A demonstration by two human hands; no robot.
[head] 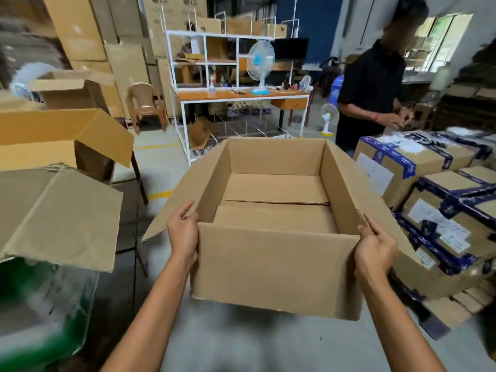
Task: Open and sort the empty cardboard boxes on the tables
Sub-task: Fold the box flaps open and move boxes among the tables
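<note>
I hold an open rectangular box (276, 267) of smooth brown cardboard. My left hand (183, 228) and right hand (375, 247) grip its near corners, fingers curled round the edges.

Both arms were bare and stretched out forward, the left forearm running up from about 7 o'clock and the right from about 5 o'clock. The left hand (183, 229) gripped the near left corner of the open cardboard box (276, 267), thumb up along the edge. The right hand (375, 248) gripped the near right corner the same way. Wrists were pretty much straight.
</note>
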